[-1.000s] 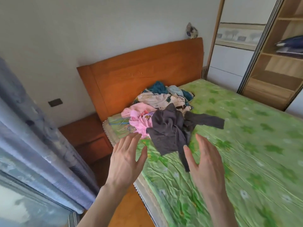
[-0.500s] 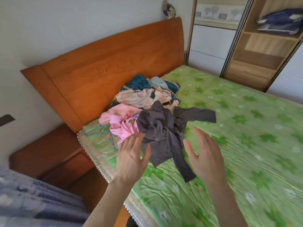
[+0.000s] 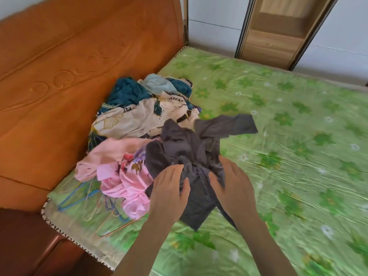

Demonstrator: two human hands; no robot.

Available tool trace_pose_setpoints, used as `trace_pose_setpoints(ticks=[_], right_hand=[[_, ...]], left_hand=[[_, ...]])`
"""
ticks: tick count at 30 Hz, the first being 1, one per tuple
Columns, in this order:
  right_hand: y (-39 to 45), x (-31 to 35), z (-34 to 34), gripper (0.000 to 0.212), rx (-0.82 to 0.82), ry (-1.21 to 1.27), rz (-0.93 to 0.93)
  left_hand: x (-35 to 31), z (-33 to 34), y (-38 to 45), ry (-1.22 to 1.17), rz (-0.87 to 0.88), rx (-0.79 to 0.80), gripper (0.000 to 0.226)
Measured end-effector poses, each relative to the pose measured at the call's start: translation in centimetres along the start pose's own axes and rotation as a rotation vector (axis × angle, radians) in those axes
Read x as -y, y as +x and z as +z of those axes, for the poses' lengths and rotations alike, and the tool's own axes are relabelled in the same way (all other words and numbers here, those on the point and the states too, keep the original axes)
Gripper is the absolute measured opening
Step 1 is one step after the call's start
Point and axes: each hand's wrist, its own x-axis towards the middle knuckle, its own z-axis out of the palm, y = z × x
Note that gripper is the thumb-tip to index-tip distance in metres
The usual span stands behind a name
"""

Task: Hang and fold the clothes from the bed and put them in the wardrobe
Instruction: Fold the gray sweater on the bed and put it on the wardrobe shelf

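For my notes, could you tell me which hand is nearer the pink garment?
Left. The left hand lies beside the pink garment; the right hand lies farther across the grey garment.

A carved orange-brown wooden headboard (image 3: 83,62) spans the upper left, with scroll relief cut into its face. A strip of pale wall (image 3: 12,6) shows above it in the top-left corner. A dark reddish-brown bedside cabinet (image 3: 25,242) stands at the lower left, touching the mattress corner. The mattress carries a green floral sheet (image 3: 298,156), wrinkled, with a patterned trim along its near edge. White sliding panels (image 3: 213,18) line the far side. Daylight falls evenly across the sheet.
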Motion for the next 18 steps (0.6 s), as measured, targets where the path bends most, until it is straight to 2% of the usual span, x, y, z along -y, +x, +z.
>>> trace_pose_setpoints(ticks=[7, 15, 18], right_hand=[[6.7, -4.8, 11.8, 0.054, 0.119, -0.075, 0.111], [10.5, -10.6, 23.4, 0.064, 0.288, -0.155, 0.154], [11.2, -11.8, 26.3, 0.074, 0.351, -0.152, 0.214]], left_hand=[[7.9, 10.4, 4.4, 0.012, -0.077, 0.196, 0.045], [13.0, 19.5, 7.4, 0.107, -0.061, 0.2, 0.064], [14.0, 21.6, 8.2, 0.147, -0.091, 0.315, 0.077]])
